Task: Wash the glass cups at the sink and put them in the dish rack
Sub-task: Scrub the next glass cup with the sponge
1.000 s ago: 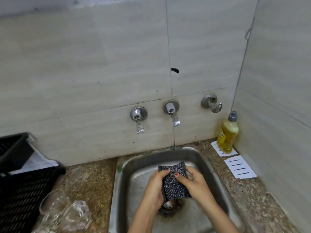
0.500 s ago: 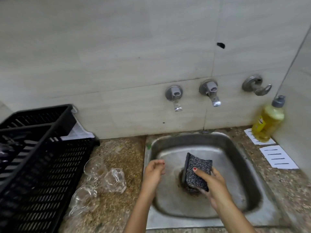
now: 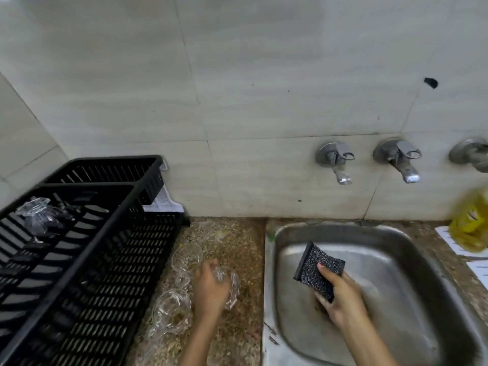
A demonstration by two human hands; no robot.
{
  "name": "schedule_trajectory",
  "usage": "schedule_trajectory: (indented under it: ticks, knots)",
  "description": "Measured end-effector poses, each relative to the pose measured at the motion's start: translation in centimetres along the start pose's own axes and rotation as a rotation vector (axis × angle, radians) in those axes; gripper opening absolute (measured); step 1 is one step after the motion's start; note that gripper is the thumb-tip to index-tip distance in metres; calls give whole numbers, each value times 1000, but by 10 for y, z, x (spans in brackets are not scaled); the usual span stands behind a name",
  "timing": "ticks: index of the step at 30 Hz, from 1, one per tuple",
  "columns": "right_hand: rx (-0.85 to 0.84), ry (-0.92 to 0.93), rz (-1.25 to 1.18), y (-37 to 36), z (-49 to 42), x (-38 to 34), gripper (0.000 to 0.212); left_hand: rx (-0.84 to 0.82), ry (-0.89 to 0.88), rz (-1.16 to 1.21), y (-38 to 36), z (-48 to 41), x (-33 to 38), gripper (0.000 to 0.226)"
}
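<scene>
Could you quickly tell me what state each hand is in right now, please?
Left hand: grips a clear glass cup.
Right hand: holds a black speckled scrubbing sponge.

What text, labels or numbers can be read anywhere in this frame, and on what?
Yellow bottle, label: motion-blurred, unreadable.
White sheets at the right edge: only dark strokes show, no legible words.
Nothing else in view carries text.

Speckled counter (image 3: 237, 239) bears glass cups (image 3: 173, 311), dish rack (image 3: 92, 273) — soap bottle (image 3: 468, 223).
</scene>
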State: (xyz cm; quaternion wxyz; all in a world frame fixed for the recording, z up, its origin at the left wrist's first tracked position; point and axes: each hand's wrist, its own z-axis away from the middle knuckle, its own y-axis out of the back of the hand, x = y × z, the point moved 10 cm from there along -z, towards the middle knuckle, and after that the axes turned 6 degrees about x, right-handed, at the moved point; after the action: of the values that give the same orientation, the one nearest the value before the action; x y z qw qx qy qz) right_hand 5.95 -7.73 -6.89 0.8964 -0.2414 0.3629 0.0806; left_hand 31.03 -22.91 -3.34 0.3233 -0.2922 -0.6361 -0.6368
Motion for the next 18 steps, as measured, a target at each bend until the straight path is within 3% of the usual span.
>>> schedule_trajectory:
  ticks: [3,6,14,18]
  knots:
    - [21,2,8,-2,-4,3,18,25,-77,-209,-2,-2,-1,50]
    - [14,3,28,-6,-8,6,17,-57,-98,-400,-13,-2,-6,64]
    - [11,-10,60,-10,-9,12,18,-276,-56,-371,-26,-5,-17,77]
    - [-6,-16,60,-12,-3,13,17,-142,-28,-364,-16,3,-11,73]
